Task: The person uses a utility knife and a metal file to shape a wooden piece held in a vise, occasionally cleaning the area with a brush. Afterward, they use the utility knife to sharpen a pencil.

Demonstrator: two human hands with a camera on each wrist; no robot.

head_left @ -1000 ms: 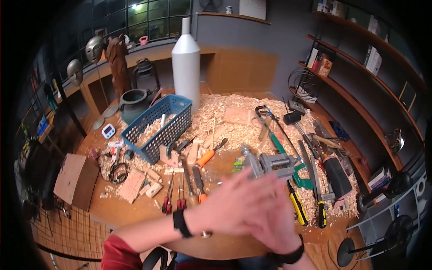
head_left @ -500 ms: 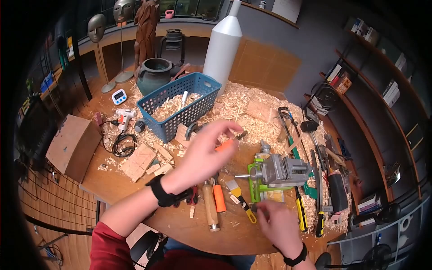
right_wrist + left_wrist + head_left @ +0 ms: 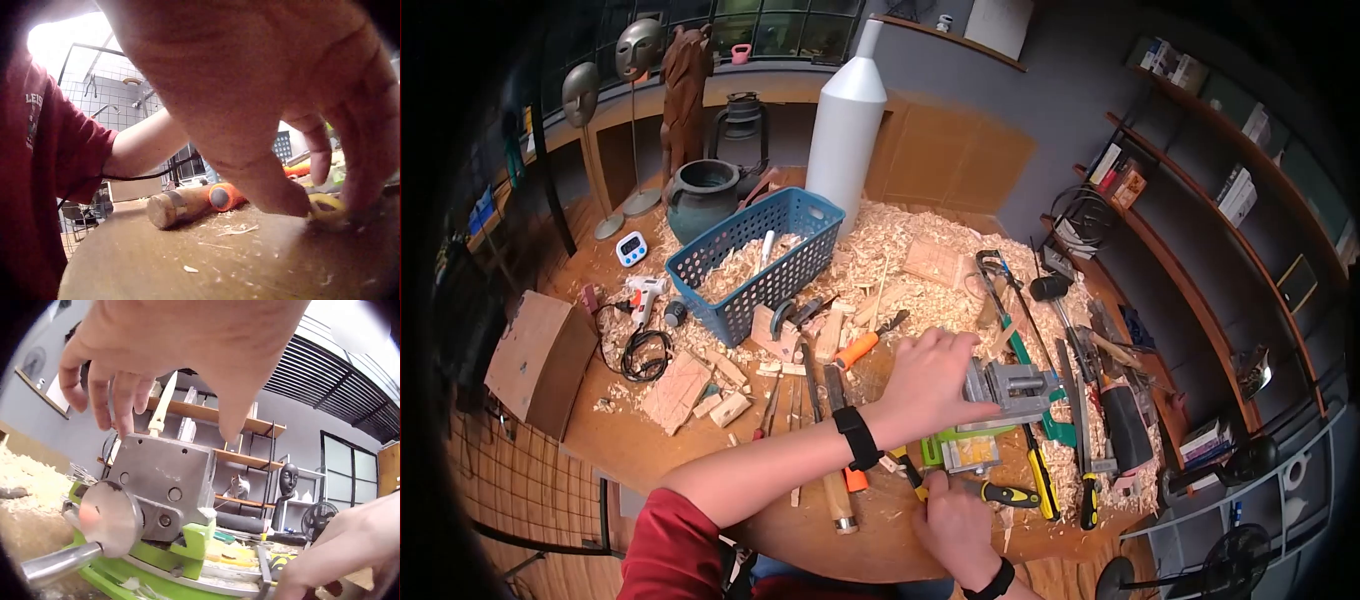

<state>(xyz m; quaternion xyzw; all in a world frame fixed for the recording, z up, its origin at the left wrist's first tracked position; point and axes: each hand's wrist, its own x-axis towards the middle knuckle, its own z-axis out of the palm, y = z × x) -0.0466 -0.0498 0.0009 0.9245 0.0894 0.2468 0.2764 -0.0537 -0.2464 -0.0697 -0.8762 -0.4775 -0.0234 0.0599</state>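
Note:
My left hand (image 3: pixel 930 385) is spread over the grey bench vise (image 3: pixel 1025 390) with its green base. In the left wrist view its fingers hang loosely around a slim, pointed pale wooden piece (image 3: pixel 161 412), which stands upright at the top of the vise. At the front of the bench my right hand (image 3: pixel 960 530) pinches the handle end of a flat paintbrush (image 3: pixel 911 477). The right wrist view has the brush's yellow looped end (image 3: pixel 329 209) low between thumb and fingers, close over the tabletop. Most of the brush's handle is hidden by the right hand.
Left of the hands lie a wooden-handled tool (image 3: pixel 837 503) and orange-handled tools. A yellow-black handle (image 3: pixel 1010 495) lies beside the right hand. Behind are a blue basket (image 3: pixel 745 275), a white bottle-shaped vessel (image 3: pixel 845 140) and heaped wood shavings (image 3: pixel 900 225). Saws lie at right.
The hands, together at first, came apart. My left hand swung out left, then right to the vise. My right hand moved left onto the paintbrush's handle end. The head view shifted.

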